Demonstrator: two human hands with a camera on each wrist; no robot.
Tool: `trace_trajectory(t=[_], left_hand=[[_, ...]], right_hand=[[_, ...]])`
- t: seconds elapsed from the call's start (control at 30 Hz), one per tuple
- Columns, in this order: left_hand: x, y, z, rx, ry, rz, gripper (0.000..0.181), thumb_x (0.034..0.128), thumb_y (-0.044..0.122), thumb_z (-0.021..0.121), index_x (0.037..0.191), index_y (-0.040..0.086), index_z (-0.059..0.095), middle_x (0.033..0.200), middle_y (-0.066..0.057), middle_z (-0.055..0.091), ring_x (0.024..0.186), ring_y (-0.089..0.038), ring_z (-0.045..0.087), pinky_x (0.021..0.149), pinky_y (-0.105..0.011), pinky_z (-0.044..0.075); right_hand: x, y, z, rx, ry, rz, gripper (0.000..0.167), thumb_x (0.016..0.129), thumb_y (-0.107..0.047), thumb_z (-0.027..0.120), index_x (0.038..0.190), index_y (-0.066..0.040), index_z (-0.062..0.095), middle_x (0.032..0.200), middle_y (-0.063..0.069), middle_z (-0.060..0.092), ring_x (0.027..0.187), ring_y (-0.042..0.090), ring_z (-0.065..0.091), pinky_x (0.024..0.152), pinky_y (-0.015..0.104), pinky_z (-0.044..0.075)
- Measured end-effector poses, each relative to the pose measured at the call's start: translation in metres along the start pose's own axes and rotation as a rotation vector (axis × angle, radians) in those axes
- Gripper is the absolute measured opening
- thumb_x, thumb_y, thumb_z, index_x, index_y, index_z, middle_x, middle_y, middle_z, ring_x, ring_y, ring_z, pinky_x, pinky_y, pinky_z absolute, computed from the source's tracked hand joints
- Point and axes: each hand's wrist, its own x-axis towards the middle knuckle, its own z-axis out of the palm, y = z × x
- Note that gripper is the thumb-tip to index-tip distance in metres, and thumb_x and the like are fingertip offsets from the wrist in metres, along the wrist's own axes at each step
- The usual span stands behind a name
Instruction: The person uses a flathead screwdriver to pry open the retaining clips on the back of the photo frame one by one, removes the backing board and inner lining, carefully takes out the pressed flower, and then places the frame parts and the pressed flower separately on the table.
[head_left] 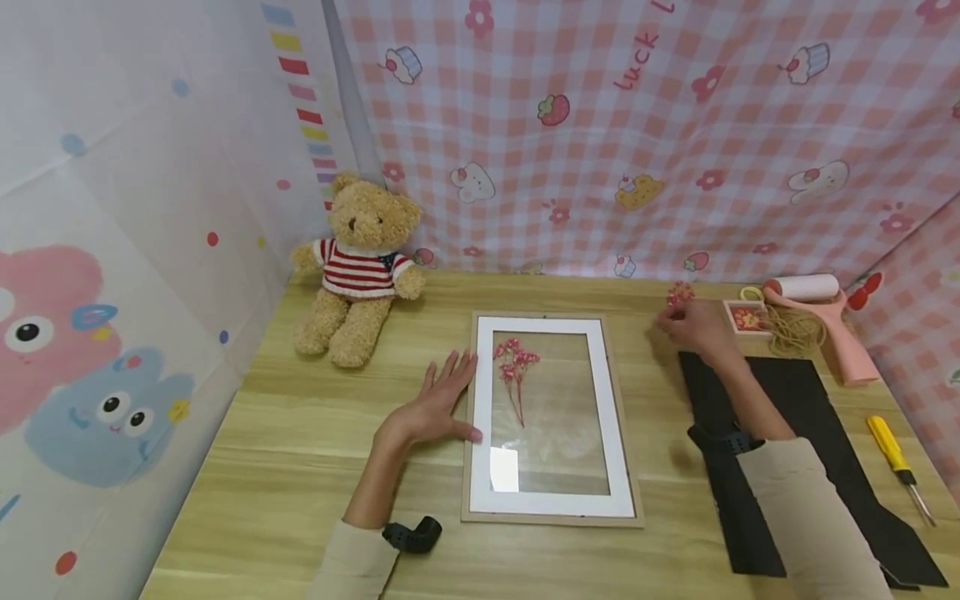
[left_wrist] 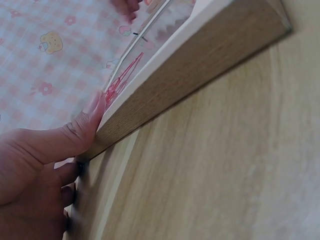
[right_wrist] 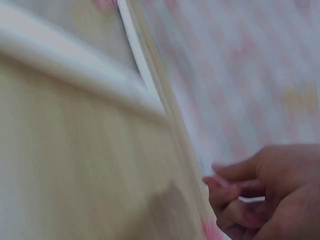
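A picture frame (head_left: 628, 467) with a white inner border and clear pane lies on the table; a pink dried flower sprig (head_left: 517, 367) lies within its pane, toward the upper left. My left hand (head_left: 429, 410) rests against the frame's left side, fingers spread and thumb at the edge. Beyond the frame's right side, my right hand (head_left: 696, 329) has thumb and index finger pinched together at a second pink flower sprig (head_left: 680, 293). Only its blossoms show; the stem is hidden or too thin to see. The right wrist view is blurred around the pinching fingers (right_wrist: 235, 187).
Black boards (head_left: 780, 408) lie under my right forearm. A yellow screwdriver (head_left: 892, 450) is at the far right. Behind are a small framed flower box (head_left: 738, 307), twine (head_left: 795, 332) and a pink-handled roller (head_left: 847, 333). A teddy bear (head_left: 360, 275) sits at back left.
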Motion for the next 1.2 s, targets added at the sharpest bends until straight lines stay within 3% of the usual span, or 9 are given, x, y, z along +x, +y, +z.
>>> trace_trajectory(t=[0.07,0.2,0.37,0.53,0.7,0.93,1.2], left_hand=[[0.001,-0.002,0.001,0.0,-0.002,-0.001,0.125,0.0908,0.024,0.089,0.175,0.002,0.0,0.183,-0.02,-0.003,0.17,-0.037,-0.017,0.134,-0.056,-0.02],[0.003,-0.006,0.003,-0.002,-0.002,0.002,0.126,0.0909,0.028,0.089,0.176,0.006,-0.001,0.183,-0.017,-0.005,0.17,-0.033,-0.018,0.134,-0.054,-0.021],[0.003,-0.008,0.004,-0.007,0.004,0.014,0.125,0.0911,0.029,0.089,0.176,0.005,0.001,0.183,-0.018,-0.005,0.17,-0.034,-0.018,0.134,-0.055,-0.021],[0.002,-0.005,0.003,-0.003,0.007,0.014,0.124,0.0912,0.029,0.089,0.176,0.004,0.001,0.183,-0.02,-0.004,0.17,-0.036,-0.017,0.134,-0.056,-0.02],[0.001,-0.005,0.003,-0.006,0.011,0.021,0.124,0.091,0.029,0.089,0.176,0.003,0.003,0.183,-0.021,-0.003,0.17,-0.037,-0.016,0.134,-0.056,-0.02],[0.004,-0.01,0.004,0.015,0.003,-0.004,0.125,0.0918,0.03,0.088,0.176,0.007,-0.001,0.184,-0.015,-0.006,0.17,-0.032,-0.018,0.134,-0.052,-0.021],[0.003,-0.007,0.003,-0.004,0.005,0.032,0.124,0.0909,0.03,0.089,0.175,0.001,0.002,0.182,-0.023,-0.004,0.17,-0.039,-0.017,0.134,-0.057,-0.02]], right_hand=[[-0.012,-0.032,0.023,0.01,-0.06,-0.073,0.026,0.109,-0.012,0.067,0.111,0.012,0.075,0.095,0.02,0.076,0.082,0.024,0.07,0.066,0.027,0.053],[-0.036,-0.086,0.067,0.013,-0.208,-0.174,0.025,0.109,-0.014,0.068,0.116,0.009,0.076,0.106,0.022,0.077,0.091,0.028,0.072,0.073,0.032,0.057],[-0.059,-0.122,0.112,-0.084,-0.2,-0.23,0.025,0.104,-0.017,0.076,0.113,0.006,0.077,0.101,0.014,0.075,0.087,0.02,0.068,0.073,0.035,0.058],[-0.074,-0.139,0.146,-0.193,-0.104,-0.181,0.027,0.097,-0.025,0.086,0.108,-0.002,0.074,0.099,0.007,0.067,0.081,0.017,0.061,0.069,0.035,0.055],[-0.082,-0.147,0.166,-0.249,-0.011,-0.153,0.024,0.094,-0.021,0.09,0.098,-0.006,0.071,0.091,0.005,0.062,0.073,0.02,0.06,0.062,0.038,0.054],[-0.089,-0.15,0.174,-0.256,0.046,-0.129,0.016,0.096,-0.012,0.085,0.084,-0.007,0.076,0.084,0.005,0.07,0.077,0.028,0.072,0.066,0.049,0.062],[-0.092,-0.153,0.172,-0.236,0.077,-0.087,0.01,0.096,-0.008,0.082,0.088,-0.005,0.076,0.088,0.007,0.072,0.083,0.03,0.074,0.071,0.05,0.063]])
